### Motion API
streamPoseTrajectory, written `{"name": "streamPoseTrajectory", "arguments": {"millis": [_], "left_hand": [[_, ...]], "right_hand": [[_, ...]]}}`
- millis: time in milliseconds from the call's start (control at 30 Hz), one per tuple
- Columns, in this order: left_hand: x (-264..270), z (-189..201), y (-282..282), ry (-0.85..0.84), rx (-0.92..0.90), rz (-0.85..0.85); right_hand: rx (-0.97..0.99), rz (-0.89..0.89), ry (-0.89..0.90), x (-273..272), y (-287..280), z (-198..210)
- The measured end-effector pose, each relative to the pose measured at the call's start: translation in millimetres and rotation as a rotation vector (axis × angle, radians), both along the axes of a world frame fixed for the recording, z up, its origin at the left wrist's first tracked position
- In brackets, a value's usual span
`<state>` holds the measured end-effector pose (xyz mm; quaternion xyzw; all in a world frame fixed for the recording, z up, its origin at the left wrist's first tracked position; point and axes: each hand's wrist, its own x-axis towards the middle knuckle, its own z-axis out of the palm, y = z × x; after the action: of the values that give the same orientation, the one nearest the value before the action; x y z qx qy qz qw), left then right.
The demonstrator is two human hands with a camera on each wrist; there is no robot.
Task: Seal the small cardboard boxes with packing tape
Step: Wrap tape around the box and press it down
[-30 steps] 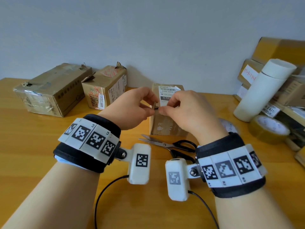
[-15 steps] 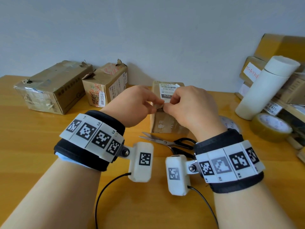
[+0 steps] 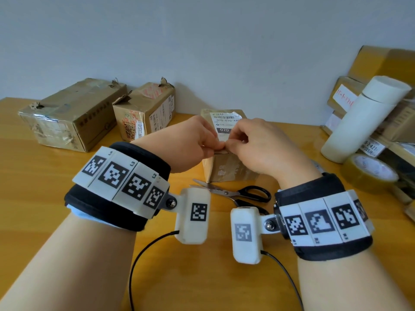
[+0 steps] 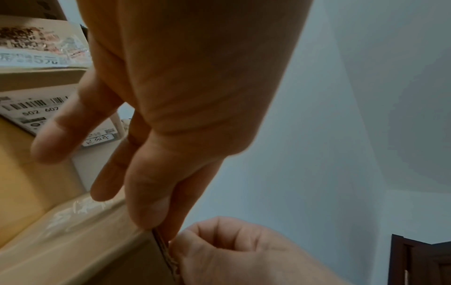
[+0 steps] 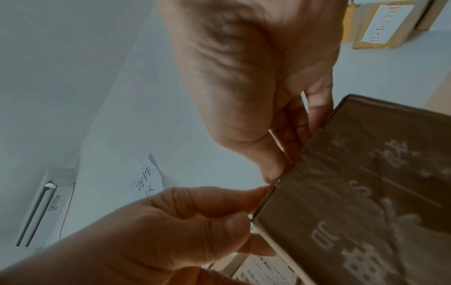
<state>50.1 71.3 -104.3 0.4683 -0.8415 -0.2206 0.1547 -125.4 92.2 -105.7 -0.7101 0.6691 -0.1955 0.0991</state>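
Both grips are closing in a pinch on the near top edge of the box (image 3: 226, 169). The left hand (image 3: 190, 144) and right hand (image 3: 258, 147) are meeting fingertip to fingertip at that edge, thumbs and forefingers curled on the cardboard. The box is standing on the tabletop (image 3: 33, 187), brown, tape-glossed, with a white barcode label on top. Scissors (image 3: 233, 193) are lying just in front of it.
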Motion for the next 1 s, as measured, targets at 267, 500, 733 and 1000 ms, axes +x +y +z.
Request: {"name": "streamPoseTrajectory", "arguments": {"millis": [267,500,733,1000], "left_hand": [[2,-5,-2,0.119,0.013,0.043],[4,-9,-6,0.232,0.001,0.066],[3,-10,-7,0.263,-0.005,0.068],[2,-12,-7,0.228,0.017,0.072]], "right_hand": [[0.05,0.005,-0.147,-7,3,2],[0.071,0.007,-0.211,-4,5,2],[0.052,-0.004,-0.198,-1,6,3],[0.039,0.011,-0.212,4,3,0]]}}
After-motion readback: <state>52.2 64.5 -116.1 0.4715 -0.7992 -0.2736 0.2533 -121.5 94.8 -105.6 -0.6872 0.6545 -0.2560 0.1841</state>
